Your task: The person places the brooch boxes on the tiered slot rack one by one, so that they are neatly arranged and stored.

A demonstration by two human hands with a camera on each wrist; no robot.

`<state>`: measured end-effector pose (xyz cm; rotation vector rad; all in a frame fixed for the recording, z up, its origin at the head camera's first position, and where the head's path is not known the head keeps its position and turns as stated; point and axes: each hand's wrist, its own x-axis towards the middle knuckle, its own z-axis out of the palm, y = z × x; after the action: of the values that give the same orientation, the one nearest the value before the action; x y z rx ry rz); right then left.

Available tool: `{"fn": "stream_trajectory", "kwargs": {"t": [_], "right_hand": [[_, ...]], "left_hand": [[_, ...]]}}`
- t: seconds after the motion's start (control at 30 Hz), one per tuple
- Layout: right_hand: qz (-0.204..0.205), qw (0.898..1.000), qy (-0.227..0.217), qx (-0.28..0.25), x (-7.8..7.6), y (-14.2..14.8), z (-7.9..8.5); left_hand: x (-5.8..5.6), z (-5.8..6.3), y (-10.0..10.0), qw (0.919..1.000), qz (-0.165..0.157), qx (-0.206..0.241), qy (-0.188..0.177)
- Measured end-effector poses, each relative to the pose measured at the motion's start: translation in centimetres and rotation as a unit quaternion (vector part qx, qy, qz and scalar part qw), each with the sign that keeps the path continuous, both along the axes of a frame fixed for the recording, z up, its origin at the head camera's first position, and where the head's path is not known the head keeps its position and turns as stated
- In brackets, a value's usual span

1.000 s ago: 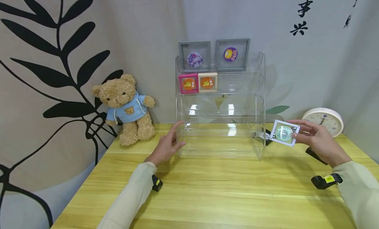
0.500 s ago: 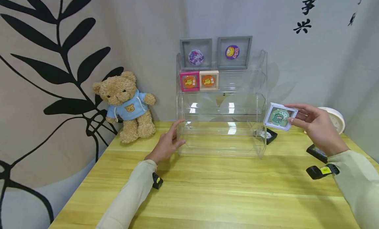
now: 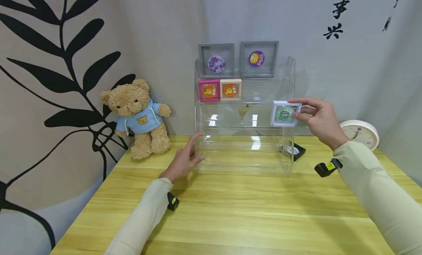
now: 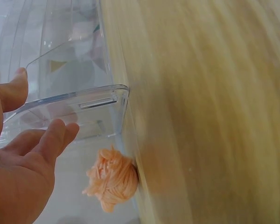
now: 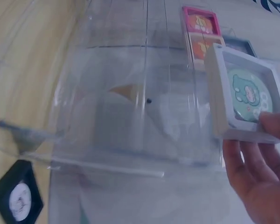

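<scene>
My right hand (image 3: 321,121) pinches a pale lilac square display frame (image 3: 284,114) between thumb and fingers. A round green badge with a cartoon creature sits inside that frame, seen well in the right wrist view. It hangs at the right part of a clear tiered acrylic rack (image 3: 227,117), around its middle tiers; contact with the rack cannot be told. At the rack's left side, my left hand (image 3: 182,160) rests against the side panel, thumb and fingers on either side of its edge. Its fingers look fairly straight in the left wrist view.
Higher up the rack stand two grey frames, one (image 3: 216,61) left of the other, above a pink frame (image 3: 209,90) and a cream frame (image 3: 230,89). A teddy bear (image 3: 140,119) sits left. Right are a black frame (image 3: 298,151) and round clock (image 3: 361,133).
My right hand has carried the lilac frame leftward and up, from beside the rack to the front of its right part. My left hand has stayed at the rack's left side.
</scene>
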<state>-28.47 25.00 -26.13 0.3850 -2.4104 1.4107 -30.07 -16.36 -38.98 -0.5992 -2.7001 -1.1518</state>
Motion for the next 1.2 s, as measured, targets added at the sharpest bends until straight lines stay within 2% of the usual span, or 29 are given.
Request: {"fn": "stream_trajectory", "kwargs": {"t": [0.13,0.33,0.57,0.67,0.83,1.07,1.2], "right_hand": [[-0.009,1.000,0.021,0.017,-1.3,-2.1,1.4],[-0.043,0.996,0.069,0.042,-3.7,-5.1,4.1],[-0.087,0.990,0.093,0.058,-6.3,-7.2,5.3],[-0.101,0.989,0.088,0.060,-7.2,-7.8,5.6],[-0.115,0.984,0.094,0.095,-8.4,-8.8,5.7],[-0.124,0.979,0.114,0.112,-9.3,-9.3,4.1],[-0.134,0.980,0.112,0.101,-9.6,-9.4,3.3]], "left_hand": [[-0.1,0.0,-0.1,1.0000,-0.001,-0.005,0.002],[0.0,0.2,-0.2,1.0000,0.002,-0.001,0.002],[0.2,0.2,-0.3,1.0000,-0.001,0.001,-0.002],[0.2,0.2,-0.1,1.0000,-0.002,0.001,-0.004],[0.0,0.1,-0.1,1.0000,0.002,-0.002,0.000],[0.0,-0.2,-0.1,0.9999,0.002,-0.009,0.010],[-0.1,-0.2,-0.1,0.9999,0.001,-0.009,0.012]]}}
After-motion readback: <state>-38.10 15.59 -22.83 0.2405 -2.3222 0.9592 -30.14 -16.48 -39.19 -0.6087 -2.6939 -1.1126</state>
